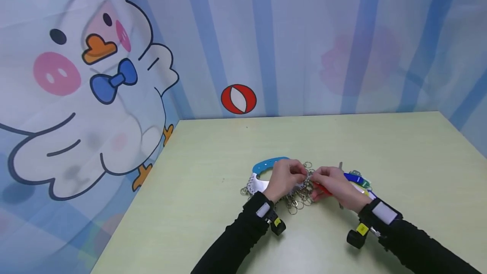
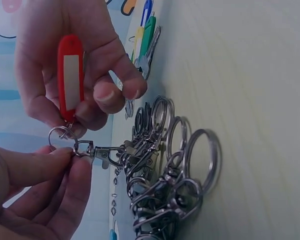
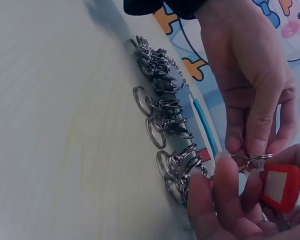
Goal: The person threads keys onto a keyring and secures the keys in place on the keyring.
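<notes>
My left hand [image 1: 286, 177] pinches a small metal split ring [image 2: 50, 134] between thumb and fingers. A metal clasp [image 2: 101, 150] links that ring to a bundle of similar clasps and rings. Opposite it, my right hand [image 1: 339, 186] holds a red key tag [image 2: 71, 82] with a white label, its metal loop right at the split ring. The bundle of key rings [image 1: 298, 200] spreads on the table beneath both hands. It hangs from a white holder [image 1: 255, 184] with a blue curved handle [image 1: 266, 165], partly hidden behind my left hand.
Blue, green and yellow key tags [image 1: 357, 178] with keys lie just beyond my right hand. The pale table [image 1: 182, 215] meets a printed cloth backdrop [image 1: 296, 45] at its far edge. Each wrist carries a strapped camera.
</notes>
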Demonstrator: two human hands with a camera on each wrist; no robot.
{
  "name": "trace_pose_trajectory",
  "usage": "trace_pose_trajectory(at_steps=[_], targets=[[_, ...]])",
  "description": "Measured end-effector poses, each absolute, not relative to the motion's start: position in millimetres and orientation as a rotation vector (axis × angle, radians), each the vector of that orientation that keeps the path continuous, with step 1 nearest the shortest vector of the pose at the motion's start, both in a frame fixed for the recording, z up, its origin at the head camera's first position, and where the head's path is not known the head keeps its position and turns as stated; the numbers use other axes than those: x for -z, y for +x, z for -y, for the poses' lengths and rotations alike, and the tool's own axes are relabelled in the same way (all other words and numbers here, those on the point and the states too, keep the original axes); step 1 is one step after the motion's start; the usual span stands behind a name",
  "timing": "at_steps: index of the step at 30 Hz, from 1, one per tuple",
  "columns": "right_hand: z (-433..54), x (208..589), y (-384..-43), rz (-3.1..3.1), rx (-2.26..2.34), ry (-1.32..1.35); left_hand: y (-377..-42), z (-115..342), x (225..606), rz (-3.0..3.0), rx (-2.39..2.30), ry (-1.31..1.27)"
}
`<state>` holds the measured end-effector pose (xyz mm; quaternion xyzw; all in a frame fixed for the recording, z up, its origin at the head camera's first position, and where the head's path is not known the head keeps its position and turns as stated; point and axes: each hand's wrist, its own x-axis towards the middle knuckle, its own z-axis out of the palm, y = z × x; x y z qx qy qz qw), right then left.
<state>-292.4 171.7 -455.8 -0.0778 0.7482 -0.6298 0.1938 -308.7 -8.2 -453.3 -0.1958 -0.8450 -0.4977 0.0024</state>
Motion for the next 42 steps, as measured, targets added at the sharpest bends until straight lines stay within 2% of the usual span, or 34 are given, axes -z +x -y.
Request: trace_pose_trajectory(at_steps=[9, 14, 27, 42], targets=[[-171, 455, -291, -2.126, 1.748, -0.177, -308, 8, 454, 2.667, 1.559, -0.562], [-175, 458, -292, -2.091, 1.759, -0.247, -310, 8, 452, 2.659, 1.511, -0.561], [-177, 464, -293, -2.482, 1.539, -0.541, -310, 7, 453, 2.680, 1.478, -0.534], [-175, 463, -291, -2.556, 1.555, -0.584, -308, 3, 452, 2.671, 1.444, -0.544]])
